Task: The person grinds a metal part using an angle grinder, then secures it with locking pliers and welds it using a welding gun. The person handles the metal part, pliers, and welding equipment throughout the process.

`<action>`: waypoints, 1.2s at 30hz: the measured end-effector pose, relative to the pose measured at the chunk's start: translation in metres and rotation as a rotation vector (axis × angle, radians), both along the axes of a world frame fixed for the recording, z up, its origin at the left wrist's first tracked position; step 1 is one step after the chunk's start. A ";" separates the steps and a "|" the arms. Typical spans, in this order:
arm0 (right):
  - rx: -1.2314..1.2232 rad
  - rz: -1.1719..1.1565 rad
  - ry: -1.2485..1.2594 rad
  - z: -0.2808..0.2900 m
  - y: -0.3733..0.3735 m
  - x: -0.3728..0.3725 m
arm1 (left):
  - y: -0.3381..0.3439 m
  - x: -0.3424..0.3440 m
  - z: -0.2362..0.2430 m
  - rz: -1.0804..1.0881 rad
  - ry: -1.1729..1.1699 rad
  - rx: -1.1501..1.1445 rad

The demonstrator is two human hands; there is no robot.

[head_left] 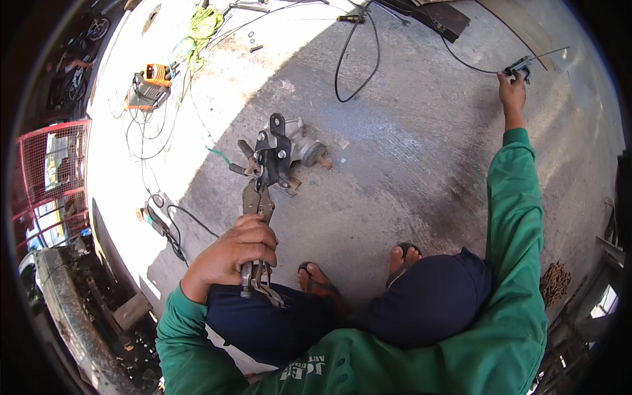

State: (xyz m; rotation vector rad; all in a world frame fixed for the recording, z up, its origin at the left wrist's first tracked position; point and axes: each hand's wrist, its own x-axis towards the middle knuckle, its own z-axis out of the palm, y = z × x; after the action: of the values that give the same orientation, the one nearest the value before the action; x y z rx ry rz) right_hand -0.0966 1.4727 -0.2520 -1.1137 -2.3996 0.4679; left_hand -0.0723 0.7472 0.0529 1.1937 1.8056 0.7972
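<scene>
My left hand [243, 253] is closed round a pair of locking pliers [255, 201], held upright in the view, whose jaws meet a black metal bracket [276, 141] with bolts. The bracket is on a grey cast metal part [299, 145] with rusty fittings, at the centre above my feet. At the upper right my right hand [512, 92] is stretched out, its fingers closed on a welding electrode holder [517, 69] that has a thin rod in it and a black cable attached.
An orange and grey machine [146, 92] with tangled cables sits at the upper left, near a yellow-green bundle [203, 29]. A dark steel channel [447, 23] lies at the top. A red mesh frame [49, 174] and scrap metal [72, 309] stand at the left. A rusty chain [554, 286] lies at the right.
</scene>
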 end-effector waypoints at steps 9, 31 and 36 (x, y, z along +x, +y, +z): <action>-0.168 0.111 -0.296 -0.035 0.191 -0.032 | -0.021 -0.005 -0.018 0.034 -0.044 0.093; -1.255 0.843 0.844 0.189 -0.036 0.193 | -0.016 0.003 -0.003 -0.005 0.010 0.100; -0.657 0.529 0.475 0.270 -0.161 0.201 | -0.016 0.001 -0.009 -0.021 0.039 0.126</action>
State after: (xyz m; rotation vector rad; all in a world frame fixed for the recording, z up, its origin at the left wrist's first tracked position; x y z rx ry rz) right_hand 0.1047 1.3116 0.0177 -0.4647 -2.1151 1.5828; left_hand -0.0709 0.7308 0.0439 1.3156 1.7933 0.8925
